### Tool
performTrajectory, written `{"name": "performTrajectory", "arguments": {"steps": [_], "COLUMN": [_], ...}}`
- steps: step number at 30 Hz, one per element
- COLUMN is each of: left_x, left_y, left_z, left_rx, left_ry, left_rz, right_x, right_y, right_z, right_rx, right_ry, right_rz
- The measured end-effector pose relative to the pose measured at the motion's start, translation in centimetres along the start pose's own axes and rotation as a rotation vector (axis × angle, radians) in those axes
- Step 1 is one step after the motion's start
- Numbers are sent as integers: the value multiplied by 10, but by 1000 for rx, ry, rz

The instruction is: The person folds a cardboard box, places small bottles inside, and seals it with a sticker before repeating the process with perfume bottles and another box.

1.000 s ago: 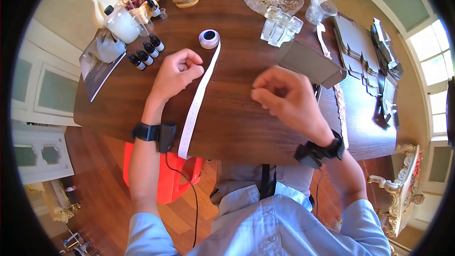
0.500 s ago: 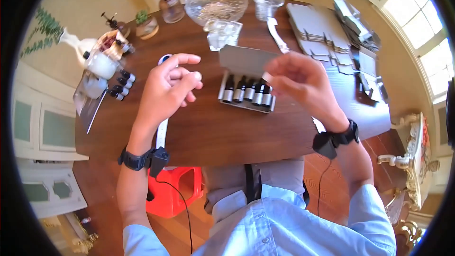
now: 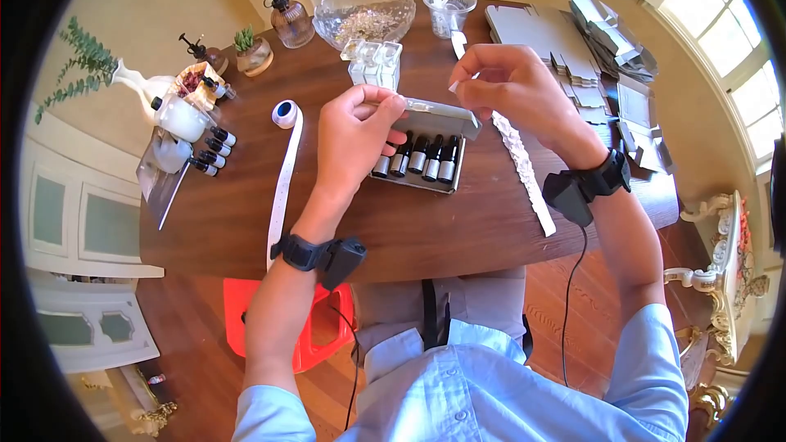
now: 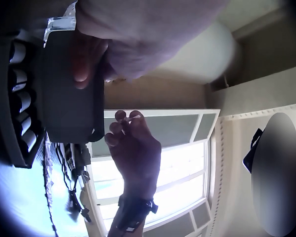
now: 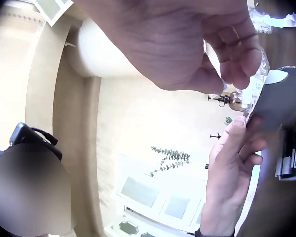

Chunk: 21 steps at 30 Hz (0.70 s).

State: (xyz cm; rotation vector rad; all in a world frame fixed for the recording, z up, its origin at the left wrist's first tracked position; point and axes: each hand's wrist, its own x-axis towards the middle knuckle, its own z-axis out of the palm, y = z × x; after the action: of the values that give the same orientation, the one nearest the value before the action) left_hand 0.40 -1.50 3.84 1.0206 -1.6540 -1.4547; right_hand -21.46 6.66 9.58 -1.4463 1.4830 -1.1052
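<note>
A grey cardboard box (image 3: 453,187) with its lid (image 3: 449,118) raised lies in the middle of the table, and several dark small bottles (image 3: 419,154) with silver labels lie in a row inside. My left hand (image 3: 354,137) grips the lid at its left end, thumb on one face and fingers behind, as the right wrist view also shows. Above the lid's right end, my right hand (image 3: 520,92) pinches a small white piece (image 4: 133,118) between thumb and forefinger, apart from the lid. Left of the box, a roll of white tape (image 3: 285,114) has its strip unrolled toward the table's front edge.
Glass cubes (image 3: 375,65) stand behind the box, with a glass bowl (image 3: 364,18) beyond. A lace strip (image 3: 521,165) runs along its right. Flat grey cartons (image 3: 532,26) are stacked at the back right. More dark bottles (image 3: 215,147) stand at the left by a white jug (image 3: 178,117).
The view has turned to the right, away from the tape roll and toward the box. My left hand has moved over to the box and taken hold of its lid. My right hand still pinches, above the lid.
</note>
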Motion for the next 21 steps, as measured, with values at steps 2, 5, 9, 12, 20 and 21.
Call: {"name": "performTrajectory", "arguments": {"steps": [2,5,9,12,20,21], "left_x": [-6,-15,-23,-25,-27,-27], "left_y": [-8,-15,-19,-21,-28,-29], "left_z": [7,17,23,25,26,26], "left_rx": [-99,-244,-343,-364,-420,-416], "left_ry": [44,124,185,201,217,218], "left_rz": [-6,-17,-21,-12,1,2], "right_x": [1,6,18,25,40,42], "right_y": [2,5,11,6,3,3], "right_z": [3,16,26,33,40,40], "right_rx": [-61,-77,-176,-294,-526,-529], "right_ry": [-17,-63,-107,-124,-158,-156], "right_rz": [13,48,47,54,-54,-51]}}
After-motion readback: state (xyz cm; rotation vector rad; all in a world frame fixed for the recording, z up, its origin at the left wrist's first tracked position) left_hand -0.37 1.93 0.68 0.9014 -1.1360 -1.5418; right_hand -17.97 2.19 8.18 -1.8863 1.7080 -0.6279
